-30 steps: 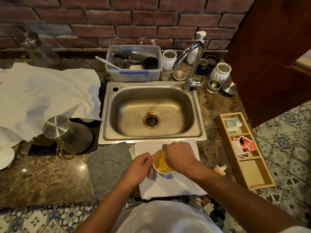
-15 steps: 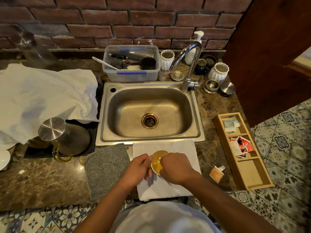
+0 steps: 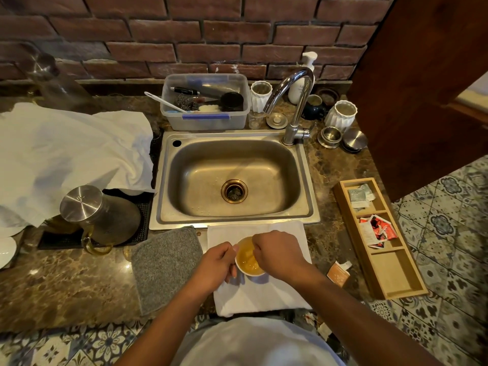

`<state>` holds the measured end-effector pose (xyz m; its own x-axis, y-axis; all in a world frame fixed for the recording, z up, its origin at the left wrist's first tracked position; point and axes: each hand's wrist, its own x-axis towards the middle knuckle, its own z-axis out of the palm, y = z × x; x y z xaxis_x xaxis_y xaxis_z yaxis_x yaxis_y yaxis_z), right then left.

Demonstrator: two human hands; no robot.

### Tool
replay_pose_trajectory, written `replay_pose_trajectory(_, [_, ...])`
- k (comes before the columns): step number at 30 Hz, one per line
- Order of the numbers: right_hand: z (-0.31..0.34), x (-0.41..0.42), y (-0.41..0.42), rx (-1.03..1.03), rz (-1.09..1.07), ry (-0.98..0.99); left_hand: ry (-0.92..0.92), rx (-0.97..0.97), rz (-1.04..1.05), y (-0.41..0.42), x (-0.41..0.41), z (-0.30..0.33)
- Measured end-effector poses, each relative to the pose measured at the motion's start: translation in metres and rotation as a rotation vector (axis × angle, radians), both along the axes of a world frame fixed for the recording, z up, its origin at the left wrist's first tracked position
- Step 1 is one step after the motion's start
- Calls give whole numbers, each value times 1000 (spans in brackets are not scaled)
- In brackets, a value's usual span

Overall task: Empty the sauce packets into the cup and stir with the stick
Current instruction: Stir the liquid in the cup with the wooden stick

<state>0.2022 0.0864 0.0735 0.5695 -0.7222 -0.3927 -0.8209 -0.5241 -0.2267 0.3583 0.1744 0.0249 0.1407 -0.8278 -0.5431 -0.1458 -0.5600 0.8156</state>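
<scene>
Cup (image 3: 248,260) sits on the white cloth (image 3: 264,297) at the counter's front edge, just in front of the sink (image 3: 235,178). Small white cup, amber-yellow liquid inside.

Left hand (image 3: 215,265) is against the cup's left side, fingers curled round the wall, steadying it. Touching.

Right hand (image 3: 277,253) is over the cup's right rim, fingers pinched together and pointed down into the cup. The stick itself is too thin or hidden to make out, so I can't tell what the pinch grips.

Cup lies between the two hands, partly covered by the right one.

Grey cloth (image 3: 166,268) lies flat just left of the white one, edges nearly touching.

Wooden tray (image 3: 380,239) runs along the counter's right edge, well apart from the cup. Back compartment: pale packets (image 3: 359,196). Middle compartment: red and white torn packets (image 3: 377,231). Front compartment holds nothing I can see.

One orange packet (image 3: 338,274) lies on the counter between the white cloth and the tray, near the front edge, corner torn.
</scene>
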Motion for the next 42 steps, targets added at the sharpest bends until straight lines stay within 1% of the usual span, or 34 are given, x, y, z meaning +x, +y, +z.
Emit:
replay_pose_trajectory(3, [0,-1,-3,-96,-9,-19,8,7,12,0,-1,3])
replay_pose_trajectory(12, [1,-9,-1,-115,68,15,-5,5,27,2,-2,2])
replay_pose_trajectory(16, [0,-7,8,-43,100,62,7,-8,40,1,-4,3])
replay_pose_trajectory(23, [-5,-4,10,55,14,8,3,-13,35,2,-2,0])
replay_pose_trajectory(25, [-7,-5,10,39,14,5,0,-15,35,3,-3,0])
replay_pose_trajectory(29, [-10,-4,9,-6,20,59,-27,-29,19,3,-4,2])
replay_pose_trajectory(35, [-6,2,3,-152,44,59,-27,-36,16,3,-2,1])
replay_pose_trajectory(38, [-5,0,4,-116,85,77,-24,-36,24,4,-2,0])
replay_pose_trajectory(42, [-8,-1,7,11,54,93,-71,-41,5,5,-1,-2])
